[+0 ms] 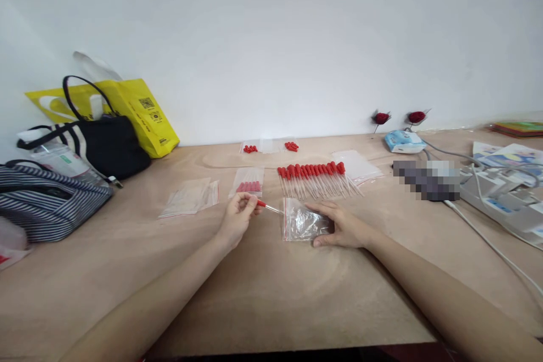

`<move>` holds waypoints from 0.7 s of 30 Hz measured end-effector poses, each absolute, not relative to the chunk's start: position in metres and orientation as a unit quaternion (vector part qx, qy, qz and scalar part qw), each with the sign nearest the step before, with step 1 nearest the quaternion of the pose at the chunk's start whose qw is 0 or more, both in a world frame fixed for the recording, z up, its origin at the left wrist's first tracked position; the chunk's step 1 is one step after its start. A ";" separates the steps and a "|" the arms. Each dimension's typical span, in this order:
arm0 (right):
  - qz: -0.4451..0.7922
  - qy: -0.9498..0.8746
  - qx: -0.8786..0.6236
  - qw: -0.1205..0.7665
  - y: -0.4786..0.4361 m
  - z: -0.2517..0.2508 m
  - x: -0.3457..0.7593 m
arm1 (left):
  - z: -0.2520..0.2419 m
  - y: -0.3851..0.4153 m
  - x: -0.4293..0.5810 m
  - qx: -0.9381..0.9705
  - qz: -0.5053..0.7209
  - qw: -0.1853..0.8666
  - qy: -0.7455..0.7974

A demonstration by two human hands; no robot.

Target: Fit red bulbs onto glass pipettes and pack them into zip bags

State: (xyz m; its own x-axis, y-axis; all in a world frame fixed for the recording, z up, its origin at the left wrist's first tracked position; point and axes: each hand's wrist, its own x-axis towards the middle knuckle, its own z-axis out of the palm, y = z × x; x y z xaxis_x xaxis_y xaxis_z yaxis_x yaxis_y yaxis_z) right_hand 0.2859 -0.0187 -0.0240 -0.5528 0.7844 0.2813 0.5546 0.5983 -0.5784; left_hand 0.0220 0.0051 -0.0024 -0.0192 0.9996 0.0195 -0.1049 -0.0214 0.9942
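Note:
Pinched in my left hand (240,216) is a red-capped clear dropper (271,208), its thin tip pointing right at the red-edged mouth of a clear zip bag (302,223). Whether the tip is inside the bag I cannot tell. My right hand (339,224) rests on the bag's right side, fingers spread and thumb at the lower edge. Behind the bag lies a row of several red-capped droppers (314,177). A bag with several red-capped droppers (248,182) lies behind my left hand.
Flat bags (189,198) lie at the left and a clear bag (355,164) behind right. Small red caps (292,147) sit near the wall. Handbags and a yellow bag (146,116) stand far left; a power strip (504,203) and cables are at the right.

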 end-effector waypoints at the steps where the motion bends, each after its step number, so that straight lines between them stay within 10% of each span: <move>1: 0.215 -0.855 -0.390 0.266 -0.019 -0.024 0.286 | -0.003 0.001 0.025 0.496 0.508 0.524 0.470; 10: 0.211 -0.853 -0.391 0.272 -0.019 -0.024 0.284 | -0.003 -0.016 0.044 0.658 0.315 0.549 0.408; 21: 0.257 -0.841 -0.381 0.287 -0.020 -0.020 0.279 | -0.016 -0.001 0.054 0.801 0.261 0.325 0.430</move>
